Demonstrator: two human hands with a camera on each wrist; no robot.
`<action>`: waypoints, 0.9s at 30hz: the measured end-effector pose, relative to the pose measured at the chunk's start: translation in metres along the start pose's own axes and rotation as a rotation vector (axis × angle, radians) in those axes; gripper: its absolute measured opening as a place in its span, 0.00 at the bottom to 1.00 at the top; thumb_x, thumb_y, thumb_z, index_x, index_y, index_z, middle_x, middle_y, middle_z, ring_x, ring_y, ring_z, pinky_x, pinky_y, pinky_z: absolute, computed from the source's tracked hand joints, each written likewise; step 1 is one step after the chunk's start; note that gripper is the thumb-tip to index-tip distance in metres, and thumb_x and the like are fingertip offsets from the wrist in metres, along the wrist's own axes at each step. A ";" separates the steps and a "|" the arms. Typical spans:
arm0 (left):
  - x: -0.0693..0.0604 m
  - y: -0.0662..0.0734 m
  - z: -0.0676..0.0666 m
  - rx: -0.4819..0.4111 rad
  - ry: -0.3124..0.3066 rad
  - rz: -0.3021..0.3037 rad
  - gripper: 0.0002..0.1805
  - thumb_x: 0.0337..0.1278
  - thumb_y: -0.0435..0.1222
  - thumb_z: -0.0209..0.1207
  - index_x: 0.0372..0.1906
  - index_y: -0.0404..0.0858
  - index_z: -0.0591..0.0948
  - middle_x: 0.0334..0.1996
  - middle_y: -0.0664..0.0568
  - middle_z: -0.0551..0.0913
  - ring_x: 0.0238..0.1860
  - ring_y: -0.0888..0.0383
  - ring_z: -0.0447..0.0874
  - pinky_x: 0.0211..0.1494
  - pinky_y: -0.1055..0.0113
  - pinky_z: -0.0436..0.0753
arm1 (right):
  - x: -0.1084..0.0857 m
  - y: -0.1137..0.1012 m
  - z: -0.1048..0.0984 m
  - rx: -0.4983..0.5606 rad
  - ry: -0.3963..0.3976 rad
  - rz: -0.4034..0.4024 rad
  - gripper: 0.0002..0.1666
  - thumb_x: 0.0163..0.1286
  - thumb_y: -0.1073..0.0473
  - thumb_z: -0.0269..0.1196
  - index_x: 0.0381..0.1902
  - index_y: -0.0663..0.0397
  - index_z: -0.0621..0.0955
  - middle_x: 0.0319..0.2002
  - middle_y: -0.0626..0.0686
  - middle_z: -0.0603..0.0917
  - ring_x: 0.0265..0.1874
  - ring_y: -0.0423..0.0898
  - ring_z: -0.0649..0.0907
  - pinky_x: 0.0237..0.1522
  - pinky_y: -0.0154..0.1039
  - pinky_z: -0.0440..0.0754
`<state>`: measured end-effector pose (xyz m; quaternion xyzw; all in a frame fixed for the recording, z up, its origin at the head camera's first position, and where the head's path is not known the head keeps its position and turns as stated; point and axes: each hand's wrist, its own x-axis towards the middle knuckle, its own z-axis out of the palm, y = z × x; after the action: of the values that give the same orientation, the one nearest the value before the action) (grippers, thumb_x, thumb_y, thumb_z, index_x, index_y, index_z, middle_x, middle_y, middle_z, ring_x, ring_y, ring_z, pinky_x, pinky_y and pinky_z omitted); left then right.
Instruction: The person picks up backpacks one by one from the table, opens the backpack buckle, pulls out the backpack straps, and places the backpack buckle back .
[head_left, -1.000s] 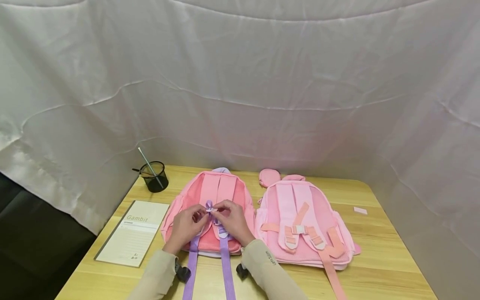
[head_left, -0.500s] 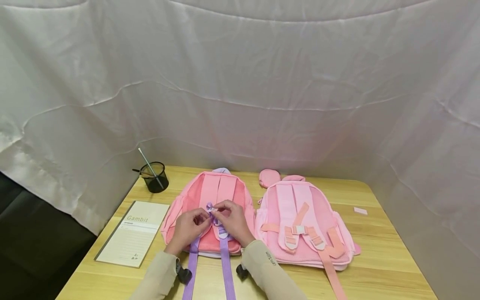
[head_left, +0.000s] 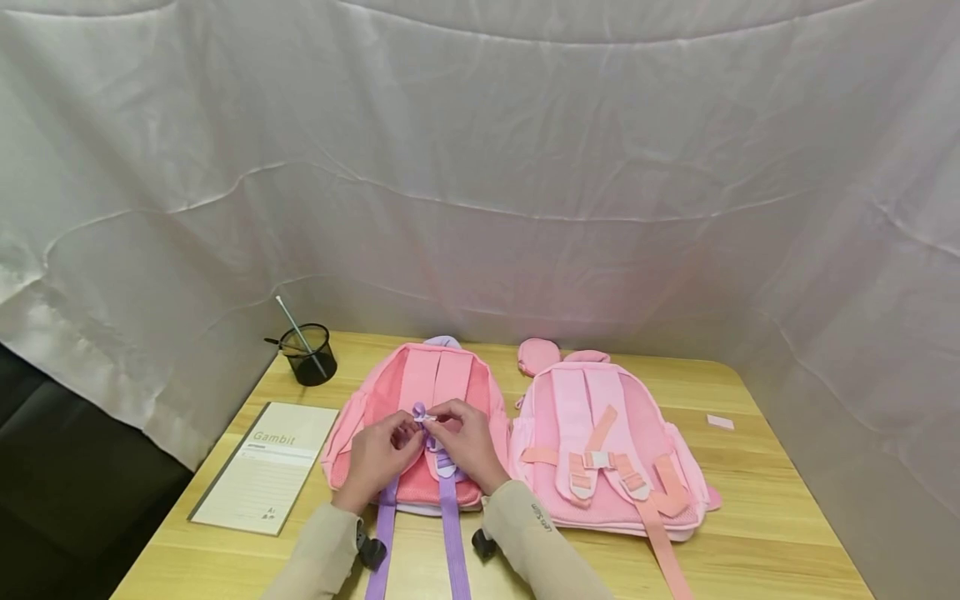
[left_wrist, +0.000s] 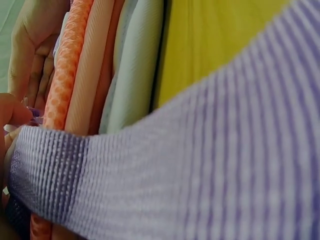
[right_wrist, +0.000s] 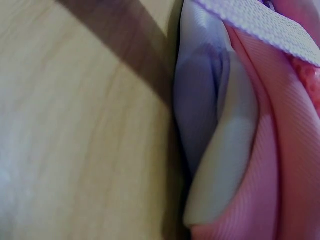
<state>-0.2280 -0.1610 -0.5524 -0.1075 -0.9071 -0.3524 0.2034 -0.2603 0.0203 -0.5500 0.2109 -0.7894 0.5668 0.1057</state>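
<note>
Since one second ago, my left hand [head_left: 378, 454] has shifted a little to the right together with its wrist, while my right hand [head_left: 468, 446] and both backpacks stay almost in the same place. With bent fingers and thumb my left hand pinches the purple strap [head_left: 418, 407], and my right thumb and forefinger pinch the white clip [head_left: 426, 418] on it; the fingertips of both hands are very near to each other, so the exact contact is difficult to see. My forearms come from the near edge in beige sleeves [head_left: 318, 542] and lean toward each other, with the backs of the hands turned up. This white clip is small, narrow and lies nearly level, and above it the purple strap makes a small loop. Both are over the middle of the coral backpack [head_left: 453, 379], which lies with its padded shoulder straps upward. Two long purple webbings [head_left: 453, 533] run from it toward me, one under each side. Just beside it, on the right, lies the light pink backpack [head_left: 606, 392], having its white buckle [head_left: 597, 459] fastened across the straps. Farther on the left, the notebook [head_left: 266, 467] and the black pen cup [head_left: 313, 367] are on the wooden table [head_left: 765, 517].
</note>
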 end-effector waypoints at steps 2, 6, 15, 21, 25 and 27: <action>0.000 0.000 0.001 0.003 0.012 -0.004 0.07 0.55 0.41 0.72 0.32 0.53 0.83 0.23 0.66 0.81 0.25 0.71 0.75 0.32 0.70 0.75 | 0.000 0.000 0.000 -0.001 0.000 0.005 0.08 0.67 0.58 0.73 0.44 0.48 0.89 0.40 0.47 0.91 0.43 0.41 0.87 0.52 0.38 0.83; 0.000 0.001 0.001 -0.019 0.010 -0.016 0.07 0.55 0.40 0.72 0.30 0.53 0.83 0.22 0.66 0.81 0.25 0.71 0.75 0.32 0.70 0.75 | 0.000 0.000 0.000 0.003 -0.001 0.018 0.08 0.67 0.58 0.73 0.44 0.47 0.89 0.40 0.46 0.90 0.44 0.41 0.87 0.52 0.37 0.83; 0.000 0.001 0.001 -0.068 -0.039 -0.030 0.09 0.54 0.38 0.73 0.28 0.54 0.83 0.21 0.67 0.79 0.25 0.69 0.74 0.33 0.70 0.75 | 0.000 0.000 0.000 0.009 0.007 0.001 0.08 0.67 0.58 0.73 0.44 0.47 0.89 0.40 0.47 0.90 0.43 0.44 0.87 0.51 0.37 0.82; -0.001 -0.001 0.003 -0.067 -0.050 -0.023 0.10 0.53 0.38 0.74 0.28 0.55 0.83 0.22 0.69 0.80 0.26 0.70 0.75 0.34 0.70 0.75 | 0.000 0.000 -0.001 0.013 0.010 -0.001 0.08 0.67 0.57 0.73 0.44 0.47 0.89 0.40 0.47 0.90 0.44 0.45 0.87 0.51 0.36 0.82; -0.002 -0.001 0.004 -0.048 -0.045 -0.003 0.10 0.53 0.38 0.73 0.28 0.55 0.83 0.22 0.69 0.80 0.25 0.71 0.75 0.33 0.71 0.75 | 0.000 0.001 -0.001 0.021 0.012 -0.004 0.08 0.68 0.57 0.73 0.44 0.46 0.89 0.40 0.46 0.90 0.44 0.45 0.87 0.51 0.37 0.82; -0.002 -0.001 0.004 -0.039 -0.042 0.007 0.10 0.53 0.38 0.74 0.28 0.55 0.83 0.22 0.69 0.80 0.25 0.71 0.75 0.33 0.71 0.75 | 0.000 0.001 -0.001 0.032 0.015 -0.008 0.08 0.68 0.57 0.73 0.44 0.46 0.89 0.40 0.46 0.90 0.44 0.46 0.87 0.51 0.37 0.82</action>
<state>-0.2280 -0.1594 -0.5565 -0.1220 -0.9037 -0.3670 0.1835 -0.2609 0.0220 -0.5508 0.2112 -0.7786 0.5805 0.1105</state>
